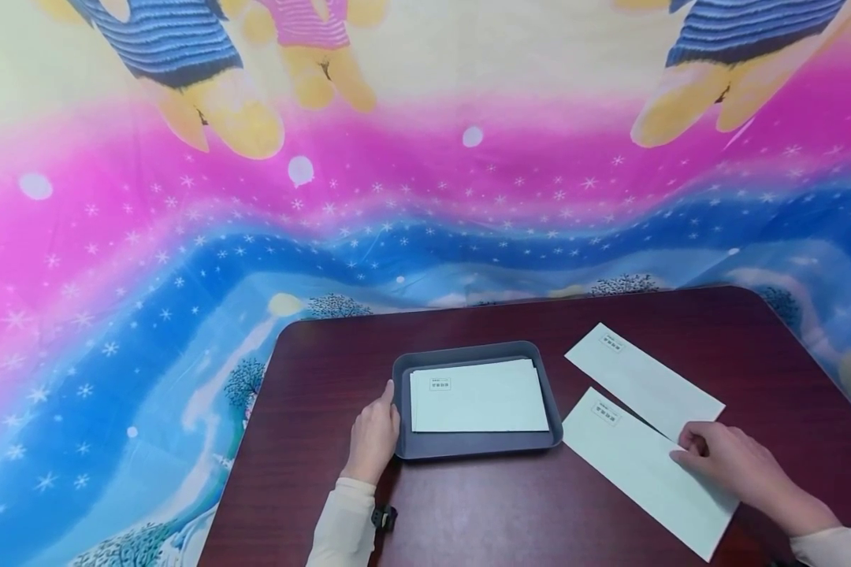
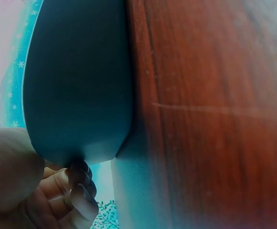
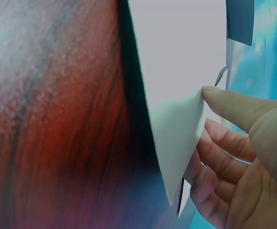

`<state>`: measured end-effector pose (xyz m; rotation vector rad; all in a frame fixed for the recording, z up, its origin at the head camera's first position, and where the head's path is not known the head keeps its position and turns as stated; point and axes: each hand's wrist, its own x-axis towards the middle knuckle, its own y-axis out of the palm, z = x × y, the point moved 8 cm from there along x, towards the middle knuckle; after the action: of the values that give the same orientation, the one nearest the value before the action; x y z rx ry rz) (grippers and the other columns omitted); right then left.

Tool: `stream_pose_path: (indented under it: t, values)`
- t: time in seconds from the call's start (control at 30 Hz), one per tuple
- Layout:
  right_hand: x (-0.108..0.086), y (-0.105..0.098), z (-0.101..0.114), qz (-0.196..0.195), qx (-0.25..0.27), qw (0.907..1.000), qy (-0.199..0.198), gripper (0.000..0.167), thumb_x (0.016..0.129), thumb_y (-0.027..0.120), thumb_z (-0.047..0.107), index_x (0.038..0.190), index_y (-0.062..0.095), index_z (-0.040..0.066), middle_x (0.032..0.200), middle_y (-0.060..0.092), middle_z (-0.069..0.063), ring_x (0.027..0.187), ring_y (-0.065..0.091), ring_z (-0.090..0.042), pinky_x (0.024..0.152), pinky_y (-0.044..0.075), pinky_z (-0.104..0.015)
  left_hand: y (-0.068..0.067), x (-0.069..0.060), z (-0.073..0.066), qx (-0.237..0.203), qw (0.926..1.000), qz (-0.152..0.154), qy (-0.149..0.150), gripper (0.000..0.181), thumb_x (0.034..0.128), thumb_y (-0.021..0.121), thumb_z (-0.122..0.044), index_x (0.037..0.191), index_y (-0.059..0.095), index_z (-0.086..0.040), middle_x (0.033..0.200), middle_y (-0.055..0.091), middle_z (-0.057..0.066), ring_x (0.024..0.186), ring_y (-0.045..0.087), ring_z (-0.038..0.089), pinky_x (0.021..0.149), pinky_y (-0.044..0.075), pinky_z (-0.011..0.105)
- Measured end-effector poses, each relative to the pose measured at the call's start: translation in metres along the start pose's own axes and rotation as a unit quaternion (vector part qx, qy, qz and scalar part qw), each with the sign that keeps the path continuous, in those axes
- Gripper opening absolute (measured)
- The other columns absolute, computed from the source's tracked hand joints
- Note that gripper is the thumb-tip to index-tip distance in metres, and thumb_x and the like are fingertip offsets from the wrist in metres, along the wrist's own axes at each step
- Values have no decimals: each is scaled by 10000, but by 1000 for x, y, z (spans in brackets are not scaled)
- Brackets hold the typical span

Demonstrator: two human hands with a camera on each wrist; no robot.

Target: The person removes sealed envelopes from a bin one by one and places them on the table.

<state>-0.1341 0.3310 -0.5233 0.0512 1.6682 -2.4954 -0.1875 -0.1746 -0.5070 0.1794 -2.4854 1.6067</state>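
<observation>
A dark grey tray [image 1: 478,454] holds a stack of white envelopes [image 1: 478,398]. At its left edge is the left hand [image 1: 372,437], thumb along the rim; the left wrist view shows that hand [image 2: 57,195] with curled fingers against the tray's corner [image 2: 81,95]. Right of the tray lie two slanted envelopes, an upper one [image 1: 645,378] and a nearer one [image 1: 645,472]. The right hand [image 1: 745,468] pinches the nearer envelope by its edge. In the right wrist view the thumb of the right hand [image 3: 243,152] presses on the envelope [image 3: 176,71], fingers behind it.
Everything rests on a dark red-brown table [image 1: 312,378] with rounded corners. Behind it hangs a colourful cloth [image 1: 425,173] with snowflakes and printed figures. A small black object [image 1: 384,517] is at the left wrist.
</observation>
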Motion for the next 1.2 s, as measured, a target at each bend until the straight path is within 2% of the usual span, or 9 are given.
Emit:
stream_pose_path:
  t: [0.2, 0.5, 0.73, 0.93, 1.03, 1.2]
  values:
    - [3, -2, -1, 82, -106, 9998, 128, 233, 840, 799, 330, 831, 601, 208, 691, 496, 70, 578, 373, -30, 540, 290, -317, 0, 1, 1, 1, 10000, -12, -11, 468, 976, 616, -60, 1438, 556, -15, 663, 626, 104, 414, 345, 98, 427, 310, 263]
    - [3, -8, 5, -13, -57, 9999, 161, 253, 907, 715, 458, 889, 659, 211, 638, 480, 78, 545, 347, -25, 501, 262, -273, -1, 1, 1, -21, 10000, -30, -27, 465, 976, 612, -60, 1435, 558, -10, 658, 621, 102, 419, 355, 101, 428, 315, 267]
    - [6, -15, 12, -170, -10, 9998, 48, 243, 932, 699, 448, 916, 675, 207, 653, 542, 101, 554, 391, 8, 494, 299, -271, -1, 1, 0, 8, 10000, -79, 1, 457, 976, 615, -64, 1426, 566, -5, 704, 660, 127, 422, 355, 95, 428, 317, 266]
    - [10, -19, 20, -142, 145, 9998, -8, 248, 953, 673, 458, 949, 681, 210, 763, 655, 100, 624, 497, 61, 518, 358, -283, 0, 1, 0, 47, 10000, -29, 4, 464, 976, 617, -59, 1433, 559, -7, 613, 578, 71, 411, 331, 94, 417, 293, 253]
    - [14, -21, 25, -130, 183, 9997, -34, 247, 957, 667, 459, 956, 686, 212, 772, 659, 94, 632, 508, 57, 534, 370, -301, 1, 0, -1, 46, 10000, 23, -3, 471, 978, 618, -59, 1442, 550, -10, 588, 538, 40, 409, 319, 89, 416, 282, 244]
    - [21, -27, 39, -250, 226, 9994, -127, 242, 960, 661, 461, 951, 687, 221, 766, 639, 95, 634, 513, 52, 543, 369, -311, 0, 0, -1, 8, 10000, 10, -15, 467, 977, 616, -58, 1437, 554, -5, 604, 555, 53, 413, 328, 89, 419, 290, 248]
